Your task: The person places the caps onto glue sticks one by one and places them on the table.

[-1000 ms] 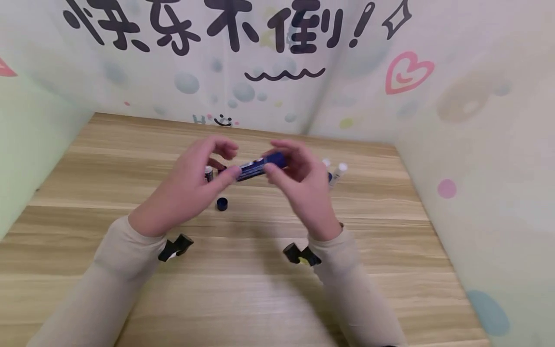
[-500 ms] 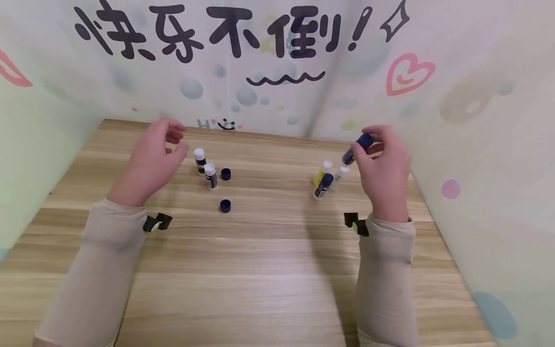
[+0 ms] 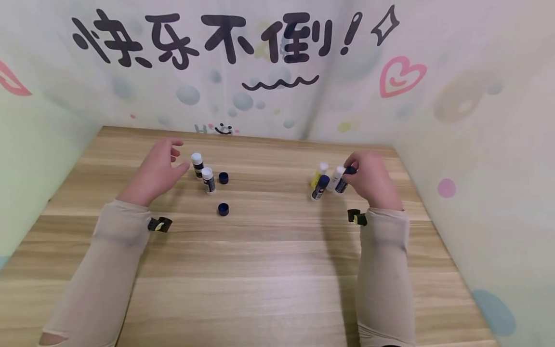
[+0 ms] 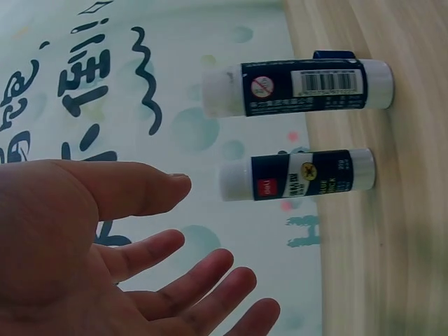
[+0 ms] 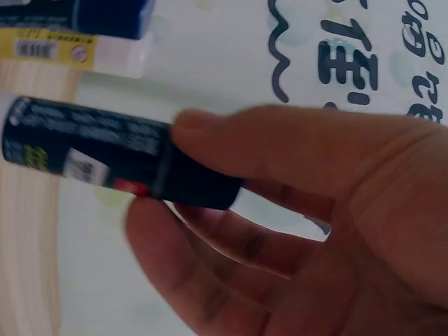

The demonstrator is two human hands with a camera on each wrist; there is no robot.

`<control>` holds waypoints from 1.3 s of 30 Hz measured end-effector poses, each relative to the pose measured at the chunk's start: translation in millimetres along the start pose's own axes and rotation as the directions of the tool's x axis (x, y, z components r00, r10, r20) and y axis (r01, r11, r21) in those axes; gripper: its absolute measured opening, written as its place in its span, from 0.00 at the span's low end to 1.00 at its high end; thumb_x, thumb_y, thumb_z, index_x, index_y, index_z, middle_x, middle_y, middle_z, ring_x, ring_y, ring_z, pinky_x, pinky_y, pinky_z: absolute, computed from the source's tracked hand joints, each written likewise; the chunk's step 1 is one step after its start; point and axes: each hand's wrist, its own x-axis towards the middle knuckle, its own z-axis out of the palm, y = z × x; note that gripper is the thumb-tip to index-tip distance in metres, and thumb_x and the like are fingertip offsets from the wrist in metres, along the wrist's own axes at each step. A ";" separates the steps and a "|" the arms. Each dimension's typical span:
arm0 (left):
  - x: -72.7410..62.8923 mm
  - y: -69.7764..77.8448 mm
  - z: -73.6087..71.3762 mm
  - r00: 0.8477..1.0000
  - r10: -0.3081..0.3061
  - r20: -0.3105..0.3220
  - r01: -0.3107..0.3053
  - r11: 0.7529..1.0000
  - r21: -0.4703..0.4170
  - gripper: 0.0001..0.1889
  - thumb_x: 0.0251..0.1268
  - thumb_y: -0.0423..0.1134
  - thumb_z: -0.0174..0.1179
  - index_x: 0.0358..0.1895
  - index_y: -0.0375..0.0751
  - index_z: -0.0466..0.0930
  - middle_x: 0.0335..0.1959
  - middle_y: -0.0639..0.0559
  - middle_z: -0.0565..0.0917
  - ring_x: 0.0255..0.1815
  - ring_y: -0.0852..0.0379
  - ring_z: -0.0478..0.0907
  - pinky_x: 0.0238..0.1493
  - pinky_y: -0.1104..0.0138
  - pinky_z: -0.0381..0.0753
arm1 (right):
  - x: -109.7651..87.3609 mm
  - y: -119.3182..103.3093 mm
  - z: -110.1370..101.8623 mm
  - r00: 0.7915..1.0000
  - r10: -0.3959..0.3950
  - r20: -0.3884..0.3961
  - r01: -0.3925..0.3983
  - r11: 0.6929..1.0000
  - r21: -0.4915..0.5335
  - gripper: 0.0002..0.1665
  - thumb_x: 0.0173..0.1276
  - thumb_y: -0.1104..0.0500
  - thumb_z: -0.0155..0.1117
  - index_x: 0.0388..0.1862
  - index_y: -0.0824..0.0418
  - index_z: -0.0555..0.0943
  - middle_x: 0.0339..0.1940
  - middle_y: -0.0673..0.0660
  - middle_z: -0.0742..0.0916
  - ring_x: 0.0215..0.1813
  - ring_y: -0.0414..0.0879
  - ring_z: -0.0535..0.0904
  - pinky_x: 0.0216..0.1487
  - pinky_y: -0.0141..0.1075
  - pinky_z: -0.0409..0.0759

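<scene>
My right hand (image 3: 372,179) pinches a navy glue stick (image 5: 84,143) by its dark cap, thumb on one side and fingers on the other. In the head view its lower end is close over the table, next to a white glue stick (image 3: 334,180). A yellow glue stick (image 3: 317,179) and another blue-capped glue stick (image 3: 320,189) stand just left of these. Fingers spread and holding nothing, my left hand (image 3: 151,172) hovers beside two upright white-topped glue sticks, a rear one (image 3: 197,166) and a front one (image 3: 209,182). The left wrist view shows their labels, one with a barcode.
Two loose navy caps rest on the wooden table (image 3: 260,270): one cap (image 3: 223,178) beside the left pair, the other cap (image 3: 223,209) nearer the front. A printed cloth wall (image 3: 282,111) rises behind the table, with pale walls at both sides.
First both hands held the glue stick together at the middle. They parted, the right hand carrying it to the right-hand group and lowering it there; the left hand withdrew left, its fingers loosened.
</scene>
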 end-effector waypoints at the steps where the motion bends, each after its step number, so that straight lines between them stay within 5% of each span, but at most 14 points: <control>1: 1.0 -1.9 1.4 1.000 -0.002 0.001 0.002 1.000 -0.002 0.35 0.83 0.36 0.57 0.83 0.25 0.53 0.71 0.23 0.67 0.72 0.25 0.66 0.71 0.34 0.67 | 1.6 3.0 1.9 1.000 0.004 0.029 -0.004 1.000 0.002 0.12 0.70 0.68 0.72 0.49 0.72 0.82 0.43 0.69 0.87 0.43 0.62 0.83 0.46 0.54 0.81; 8: 5.3 -11.8 8.4 1.000 -0.024 -0.002 0.024 1.000 -0.016 0.38 0.83 0.37 0.56 0.86 0.31 0.48 0.79 0.25 0.64 0.78 0.25 0.63 0.73 0.33 0.65 | 8.6 13.6 14.6 0.986 0.058 0.159 -0.058 0.998 -0.004 0.19 0.66 0.66 0.78 0.47 0.68 0.76 0.45 0.69 0.85 0.43 0.60 0.82 0.46 0.52 0.80; 20: 10.6 -17.3 13.8 1.000 -0.018 0.019 0.019 1.000 -0.024 0.39 0.85 0.34 0.53 0.88 0.35 0.43 0.82 0.30 0.64 0.78 0.27 0.64 0.74 0.34 0.65 | 11.9 11.8 19.8 0.983 0.049 0.178 -0.044 0.998 -0.036 0.23 0.66 0.64 0.81 0.50 0.68 0.76 0.45 0.67 0.86 0.43 0.59 0.81 0.44 0.51 0.79; 25: 10.4 -16.1 15.7 0.999 -0.024 0.024 0.024 0.999 -0.030 0.38 0.85 0.33 0.52 0.88 0.36 0.43 0.81 0.31 0.67 0.78 0.28 0.66 0.73 0.34 0.67 | 1.9 -5.3 11.0 0.997 0.030 0.073 -0.026 0.998 -0.064 0.25 0.72 0.57 0.77 0.57 0.68 0.76 0.48 0.69 0.85 0.47 0.63 0.81 0.48 0.56 0.79; 29: 10.8 -16.9 17.9 0.999 -0.032 0.030 0.034 0.998 -0.056 0.38 0.84 0.33 0.52 0.87 0.35 0.44 0.78 0.29 0.70 0.76 0.28 0.68 0.72 0.35 0.70 | -11.7 -46.4 13.4 0.992 -0.087 -0.087 0.089 0.996 0.014 0.22 0.76 0.57 0.74 0.59 0.68 0.77 0.48 0.67 0.85 0.48 0.61 0.80 0.51 0.56 0.80; 32: 12.1 -17.7 19.8 0.999 -0.032 0.031 0.034 0.997 -0.067 0.37 0.83 0.33 0.52 0.87 0.34 0.45 0.78 0.29 0.70 0.75 0.27 0.69 0.71 0.35 0.70 | -18.3 -83.6 36.0 0.963 -0.251 -0.093 0.258 0.963 0.074 0.19 0.75 0.59 0.75 0.58 0.66 0.80 0.48 0.63 0.85 0.49 0.58 0.82 0.51 0.51 0.82; 34: 13.1 -18.5 21.3 0.999 -0.030 0.037 0.033 0.997 -0.069 0.37 0.83 0.33 0.52 0.87 0.35 0.45 0.79 0.29 0.68 0.76 0.28 0.68 0.72 0.35 0.69 | -21.8 -105.7 59.7 0.930 -0.368 -0.020 0.368 0.926 0.078 0.20 0.75 0.58 0.76 0.60 0.64 0.82 0.52 0.60 0.85 0.52 0.56 0.83 0.53 0.48 0.84; 39: 15.2 -18.7 25.9 0.998 -0.017 0.054 0.021 0.997 -0.080 0.39 0.84 0.33 0.54 0.88 0.36 0.44 0.81 0.28 0.65 0.78 0.28 0.66 0.74 0.35 0.66 | -31.0 -141.6 119.0 0.777 -0.587 0.225 0.603 0.798 -0.002 0.29 0.75 0.56 0.77 0.70 0.61 0.80 0.66 0.62 0.83 0.65 0.56 0.81 0.66 0.47 0.81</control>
